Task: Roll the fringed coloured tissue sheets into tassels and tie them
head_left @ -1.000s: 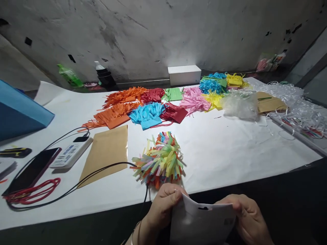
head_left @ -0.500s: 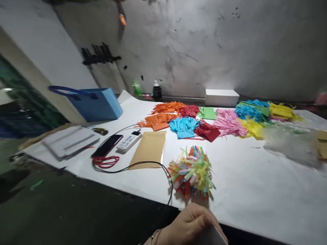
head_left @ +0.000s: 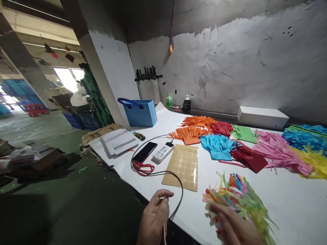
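Note:
My left hand is at the table's front edge, its fingers curled round a thin pale sheet, seen almost edge-on. What kind of sheet it is cannot be made out. My right hand, a little blurred, is in front of a multicoloured fringed-paper pom-pom and covers part of it. Its thumb and fingers are pinched together; anything between them is hidden. Beyond my left hand lies a tan sheet of round clear stickers.
Fringed paper bundles in orange, blue, red and pink line the back. A phone, a white power bank, a looping black cable, a cutter and a blue bag are to the left.
The view has swung left, so the table things sit further right. My right hand has come into view before the pom-pom. The left hand shows more of its fingers.

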### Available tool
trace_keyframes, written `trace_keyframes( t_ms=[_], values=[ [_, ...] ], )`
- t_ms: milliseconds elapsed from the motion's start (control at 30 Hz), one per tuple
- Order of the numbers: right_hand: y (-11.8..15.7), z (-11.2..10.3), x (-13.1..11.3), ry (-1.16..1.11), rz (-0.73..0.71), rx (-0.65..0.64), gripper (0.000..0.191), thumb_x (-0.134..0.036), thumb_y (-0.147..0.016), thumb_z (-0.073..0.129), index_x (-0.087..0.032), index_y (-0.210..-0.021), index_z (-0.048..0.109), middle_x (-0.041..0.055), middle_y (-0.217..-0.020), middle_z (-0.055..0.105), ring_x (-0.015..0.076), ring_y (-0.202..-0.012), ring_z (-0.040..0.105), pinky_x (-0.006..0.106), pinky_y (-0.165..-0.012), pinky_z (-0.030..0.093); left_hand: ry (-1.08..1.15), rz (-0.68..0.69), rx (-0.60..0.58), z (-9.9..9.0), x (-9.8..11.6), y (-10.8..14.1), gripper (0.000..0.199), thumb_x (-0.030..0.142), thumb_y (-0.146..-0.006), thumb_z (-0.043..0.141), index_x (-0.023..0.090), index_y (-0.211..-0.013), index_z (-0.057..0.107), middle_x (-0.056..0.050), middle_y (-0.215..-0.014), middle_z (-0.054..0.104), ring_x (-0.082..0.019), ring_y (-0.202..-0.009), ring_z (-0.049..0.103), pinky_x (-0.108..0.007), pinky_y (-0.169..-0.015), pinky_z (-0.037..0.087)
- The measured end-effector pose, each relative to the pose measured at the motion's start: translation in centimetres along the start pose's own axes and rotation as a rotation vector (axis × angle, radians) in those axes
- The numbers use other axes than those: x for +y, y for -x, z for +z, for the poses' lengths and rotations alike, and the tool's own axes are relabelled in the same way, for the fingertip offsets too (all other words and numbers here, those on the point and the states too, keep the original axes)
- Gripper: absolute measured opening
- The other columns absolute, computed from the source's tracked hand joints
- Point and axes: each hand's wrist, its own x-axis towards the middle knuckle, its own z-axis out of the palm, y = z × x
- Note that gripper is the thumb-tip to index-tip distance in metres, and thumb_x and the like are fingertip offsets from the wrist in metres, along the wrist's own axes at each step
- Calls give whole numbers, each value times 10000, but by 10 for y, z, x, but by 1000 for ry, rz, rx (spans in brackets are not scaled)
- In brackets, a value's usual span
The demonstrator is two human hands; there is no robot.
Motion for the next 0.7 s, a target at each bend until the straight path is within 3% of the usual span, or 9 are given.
trace_keyframes(
  t_ms=[67,133,200,267,367,500,600,700],
  values=[
    [-41,26,-3,208,2,7,482,-139,-941,398,-231,-1376,585,90,-1415,589,274,-1289,569,442,-1047,507,-199,51,-5,-15,5,-11,446,614,-882,562,186,-971,647,76,-480,405,-103,-450,353,-197,-456,272],
    [-79,51,-7,555,0,-50,538,-15,-874,401,-130,-1366,585,149,-1420,572,272,-1312,548,437,-1077,466,-393,113,-77,-22,3,-20,451,614,-888,534,187,-865,676,20,-587,547,-138,-563,495,-218,-551,385],
    [-104,69,-8,670,-29,-75,447,1,-845,480,-67,-1250,656,208,-1298,652,305,-1224,615,446,-1020,494,-533,98,-156,-25,-5,-29,459,595,-910,483,193,-798,673,-5,-661,611,-167,-642,555,-235,-617,432],
    [-112,78,-6,695,-77,-67,299,-9,-830,547,-51,-1067,724,227,-1090,731,324,-1047,695,436,-895,545,-628,29,-199,-27,-16,-38,452,571,-929,439,199,-801,660,-2,-652,608,-180,-644,567,-244,-612,442],
    [-101,79,3,739,-166,-15,151,-24,-826,592,-76,-848,732,186,-829,735,303,-811,718,393,-730,561,-730,-9,-214,-30,-27,-49,413,527,-948,411,199,-858,646,-8,-681,626,-199,-662,595,-264,-621,444],
    [-70,58,17,729,-316,88,203,-4,-840,590,-155,-742,684,78,-738,730,219,-702,717,360,-818,568,-725,27,-158,-36,-23,-57,420,531,-955,406,189,-987,648,-44,-798,673,-236,-781,633,-310,-727,467],
    [-39,33,26,667,-503,200,283,-5,-917,478,-177,-926,703,62,-934,781,191,-850,746,349,-939,555,-632,9,-144,-40,-17,-57,448,581,-929,466,188,-1043,648,-63,-900,699,-243,-883,646,-306,-779,482],
    [-4,16,32,550,-734,298,325,-109,-1001,422,-196,-1184,676,47,-1035,784,178,-919,751,276,-911,585,-449,-99,-201,-43,-20,-56,567,682,-911,434,186,-1078,651,-41,-854,702,-164,-645,612,-254,-621,481]
  ],
)
